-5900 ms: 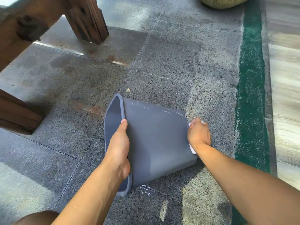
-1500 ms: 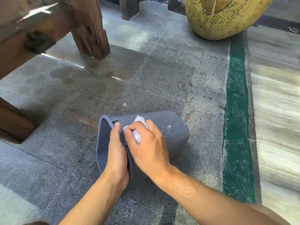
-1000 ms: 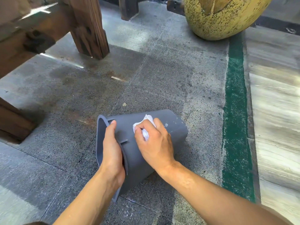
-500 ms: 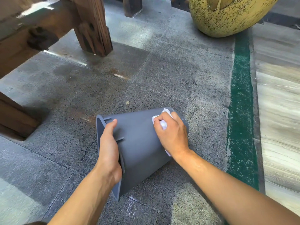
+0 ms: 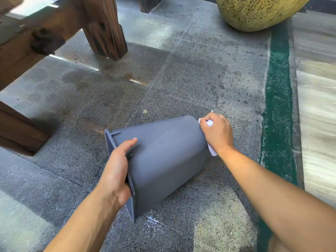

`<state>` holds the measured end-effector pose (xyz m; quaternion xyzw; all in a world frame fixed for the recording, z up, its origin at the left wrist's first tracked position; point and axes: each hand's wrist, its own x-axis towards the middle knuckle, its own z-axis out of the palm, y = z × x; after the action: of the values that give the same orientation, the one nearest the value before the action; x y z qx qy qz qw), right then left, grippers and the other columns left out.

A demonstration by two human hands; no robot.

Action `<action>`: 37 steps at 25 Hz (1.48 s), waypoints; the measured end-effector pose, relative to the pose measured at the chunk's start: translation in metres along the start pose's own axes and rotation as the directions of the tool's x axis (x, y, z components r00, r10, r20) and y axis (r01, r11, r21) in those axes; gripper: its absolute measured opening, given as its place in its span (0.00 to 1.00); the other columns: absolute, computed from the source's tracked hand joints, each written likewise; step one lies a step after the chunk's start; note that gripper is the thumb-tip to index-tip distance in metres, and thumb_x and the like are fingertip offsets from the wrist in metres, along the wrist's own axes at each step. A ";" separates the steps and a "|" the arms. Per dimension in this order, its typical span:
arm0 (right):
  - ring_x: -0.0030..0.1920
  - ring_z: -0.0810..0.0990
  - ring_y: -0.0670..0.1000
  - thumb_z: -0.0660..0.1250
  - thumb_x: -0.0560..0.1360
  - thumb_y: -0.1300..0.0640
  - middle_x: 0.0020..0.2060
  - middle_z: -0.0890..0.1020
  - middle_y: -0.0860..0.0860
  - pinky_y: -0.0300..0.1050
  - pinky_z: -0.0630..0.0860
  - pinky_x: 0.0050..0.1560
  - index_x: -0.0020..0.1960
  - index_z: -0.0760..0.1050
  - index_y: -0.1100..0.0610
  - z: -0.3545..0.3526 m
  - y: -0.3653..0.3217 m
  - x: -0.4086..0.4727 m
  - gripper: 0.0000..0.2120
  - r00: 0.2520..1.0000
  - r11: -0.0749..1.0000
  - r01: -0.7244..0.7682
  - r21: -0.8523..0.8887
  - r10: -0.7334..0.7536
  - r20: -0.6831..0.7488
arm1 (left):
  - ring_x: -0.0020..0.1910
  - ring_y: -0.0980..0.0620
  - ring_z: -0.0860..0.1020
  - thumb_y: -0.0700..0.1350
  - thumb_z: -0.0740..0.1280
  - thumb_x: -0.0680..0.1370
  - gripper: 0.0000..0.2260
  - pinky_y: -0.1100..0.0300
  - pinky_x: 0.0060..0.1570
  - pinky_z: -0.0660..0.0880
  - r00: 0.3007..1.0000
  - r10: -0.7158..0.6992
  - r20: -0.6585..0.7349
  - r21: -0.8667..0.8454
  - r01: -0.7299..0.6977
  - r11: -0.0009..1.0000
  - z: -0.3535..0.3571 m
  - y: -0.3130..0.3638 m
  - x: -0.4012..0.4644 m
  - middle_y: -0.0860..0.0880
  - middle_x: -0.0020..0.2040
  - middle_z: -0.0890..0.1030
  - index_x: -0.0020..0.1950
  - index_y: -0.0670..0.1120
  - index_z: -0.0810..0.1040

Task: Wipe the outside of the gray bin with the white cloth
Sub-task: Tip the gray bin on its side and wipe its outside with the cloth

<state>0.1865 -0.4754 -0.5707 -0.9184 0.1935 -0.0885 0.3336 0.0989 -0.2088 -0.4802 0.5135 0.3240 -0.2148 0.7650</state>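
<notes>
Gray bin (image 5: 163, 157) tipped; right hand (image 5: 218, 133) presses white cloth (image 5: 210, 123).

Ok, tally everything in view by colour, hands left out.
Gray: 1, the bin
White: 1, the cloth
Brown: 2, the wooden post and wooden beam
Yellow: 1, the speckled pot
Green: 1, the floor stripe
Total: 6

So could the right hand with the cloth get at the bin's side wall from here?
Probably yes: the right hand holds the white cloth at the gray bin base end, and the upward-facing wall is bare; the left hand only covers the rim.
</notes>
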 end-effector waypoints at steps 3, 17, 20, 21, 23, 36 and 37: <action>0.49 0.79 0.60 0.66 0.76 0.49 0.46 0.83 0.55 0.48 0.75 0.48 0.42 0.79 0.50 -0.002 0.024 0.007 0.07 0.990 0.990 -0.129 -0.059 0.133 0.054 | 0.40 0.44 0.88 0.54 0.70 0.76 0.14 0.54 0.43 0.83 1.000 0.015 -0.024 0.009 -0.015 1.000 -0.003 0.000 -0.002 0.42 0.52 0.89 0.56 0.48 0.87; 0.49 0.79 0.56 0.66 0.76 0.49 0.51 0.84 0.51 0.45 0.74 0.46 0.50 0.80 0.45 -0.026 0.000 -0.008 0.05 0.984 0.985 -0.160 0.060 0.155 0.089 | 0.44 0.43 0.89 0.57 0.70 0.77 0.17 0.52 0.44 0.82 0.994 0.103 -0.048 0.164 -0.094 0.982 0.006 0.002 -0.015 0.43 0.48 0.90 0.53 0.46 0.88; 0.50 0.80 0.56 0.68 0.76 0.50 0.54 0.81 0.51 0.46 0.75 0.47 0.69 0.69 0.40 -0.043 -0.050 -0.036 0.23 0.972 0.975 0.186 0.124 -0.202 0.125 | 0.47 0.42 0.89 0.61 0.69 0.78 0.21 0.48 0.54 0.82 0.993 0.097 -0.067 0.198 -0.082 0.977 0.016 -0.002 -0.015 0.44 0.49 0.90 0.56 0.45 0.87; 0.49 0.81 0.59 0.69 0.75 0.51 0.55 0.82 0.55 0.49 0.77 0.46 0.72 0.65 0.43 -0.044 -0.065 -0.050 0.27 0.937 0.946 0.312 0.095 -0.322 0.138 | 0.48 0.43 0.89 0.61 0.69 0.78 0.21 0.47 0.56 0.82 0.992 0.108 -0.073 0.212 -0.090 0.973 0.018 -0.004 -0.014 0.44 0.49 0.90 0.56 0.45 0.87; 0.49 0.82 0.65 0.70 0.75 0.52 0.57 0.83 0.59 0.55 0.80 0.47 0.74 0.66 0.51 -0.042 -0.089 -0.080 0.30 0.861 0.869 0.496 -0.006 -0.490 0.133 | 0.47 0.44 0.89 0.62 0.67 0.78 0.21 0.48 0.57 0.81 0.987 0.140 -0.077 0.239 -0.118 0.964 0.021 -0.006 -0.013 0.44 0.48 0.90 0.54 0.46 0.88; 0.51 0.80 0.54 0.71 0.75 0.53 0.48 0.81 0.52 0.45 0.74 0.55 0.65 0.80 0.53 -0.051 -0.131 -0.101 0.19 0.763 0.817 0.505 0.278 -0.574 0.298 | 0.55 0.50 0.87 0.65 0.57 0.81 0.24 0.44 0.69 0.75 0.959 0.269 -0.089 0.183 -0.249 0.951 0.029 -0.009 -0.010 0.50 0.53 0.90 0.58 0.53 0.87; 0.51 0.81 0.52 0.72 0.74 0.53 0.48 0.82 0.52 0.43 0.73 0.56 0.62 0.82 0.53 -0.052 -0.128 -0.098 0.17 0.757 0.814 0.495 0.305 -0.576 0.309 | 0.54 0.50 0.87 0.64 0.57 0.83 0.24 0.45 0.69 0.75 0.959 0.269 -0.094 0.187 -0.248 0.951 0.029 -0.010 -0.010 0.50 0.53 0.90 0.57 0.52 0.87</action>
<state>0.1202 -0.3750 -0.4509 -0.8944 -0.1585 -0.0170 0.4179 0.0941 -0.2396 -0.4718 0.6280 0.2787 -0.1094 0.7183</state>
